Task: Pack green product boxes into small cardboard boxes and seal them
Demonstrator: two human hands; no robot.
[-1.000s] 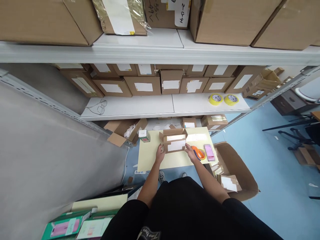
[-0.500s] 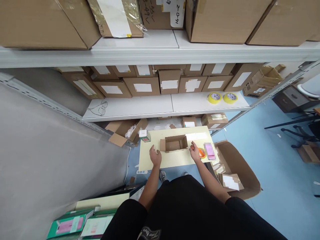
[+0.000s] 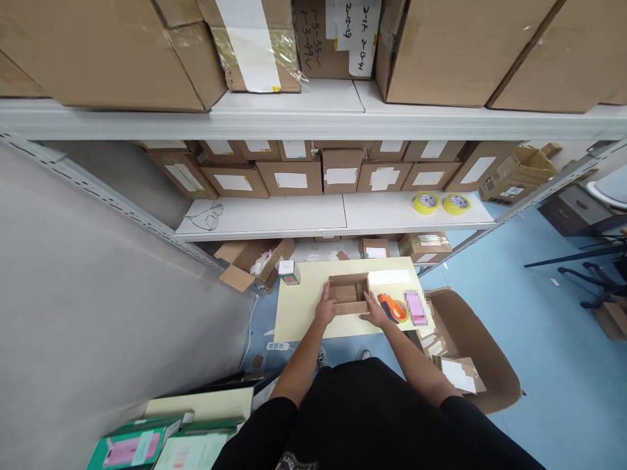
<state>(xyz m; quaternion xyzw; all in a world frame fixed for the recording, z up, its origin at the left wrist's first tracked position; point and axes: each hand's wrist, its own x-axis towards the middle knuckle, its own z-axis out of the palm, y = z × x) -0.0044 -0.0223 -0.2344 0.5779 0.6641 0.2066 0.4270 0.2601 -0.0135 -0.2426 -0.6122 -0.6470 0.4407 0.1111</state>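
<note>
A small open-topped cardboard box (image 3: 349, 307) sits on the pale yellow tabletop (image 3: 298, 320) in front of me. My left hand (image 3: 325, 308) grips its left end, and my right hand (image 3: 375, 311) holds its right end near the front corner. Inside, the box shows bare brown cardboard. Just right of my right hand lies an orange tape dispenser (image 3: 390, 307), with a yellow roll partly showing beside it. A pink, blurred item (image 3: 416, 308) is at the table's right edge.
A white and green carton (image 3: 289, 272) stands at the table's back left, white paper (image 3: 389, 277) at the back right. Shelving ahead carries boxes and two yellow tape rolls (image 3: 426, 203). A large open carton (image 3: 470, 346) is at right, another open box (image 3: 255, 261) at left.
Both hands have come in from either side onto the box. My right hand has let go of the orange tape dispenser, now lying on the table. The left flap no longer sticks out.
</note>
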